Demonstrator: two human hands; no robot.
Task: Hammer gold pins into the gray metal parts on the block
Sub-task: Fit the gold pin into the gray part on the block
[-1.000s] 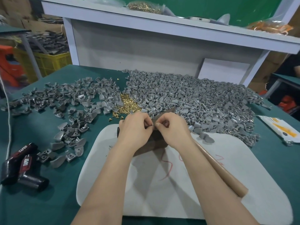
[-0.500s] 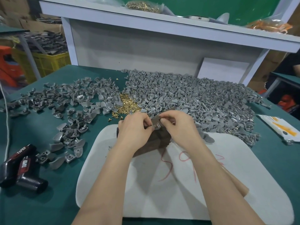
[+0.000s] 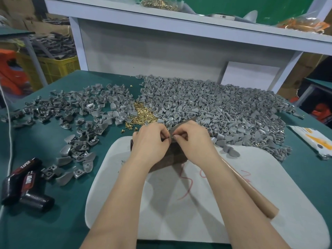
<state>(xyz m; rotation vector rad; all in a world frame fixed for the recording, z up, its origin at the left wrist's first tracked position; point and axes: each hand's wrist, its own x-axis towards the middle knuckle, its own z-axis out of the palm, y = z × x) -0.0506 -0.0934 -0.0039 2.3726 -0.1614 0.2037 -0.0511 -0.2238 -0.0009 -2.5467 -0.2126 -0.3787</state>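
Observation:
A dark brown block (image 3: 175, 155) stands on the far part of a white pad (image 3: 206, 203). My left hand (image 3: 150, 141) and my right hand (image 3: 193, 141) meet over the block's top, fingertips pinched together on a small gray metal part (image 3: 172, 136) that they mostly hide. Whether a pin is in either hand cannot be told. A heap of gold pins (image 3: 143, 115) lies just beyond the hands. A big pile of gray metal parts (image 3: 215, 108) spreads to the right and behind. A brown wooden handle (image 3: 251, 191) lies on the pad under my right forearm.
More gray parts (image 3: 71, 112) are scattered across the green table at left. Black cylinders labelled TAPER (image 3: 25, 184) lie at the near left, with a white cord (image 3: 9, 141) along the left edge. A white packet (image 3: 312, 139) sits at the right. A white shelf (image 3: 179, 27) rises behind.
My right hand drew back slightly from the left at half a second ago, showing the gray part, then closed in again. The block and handle stay put.

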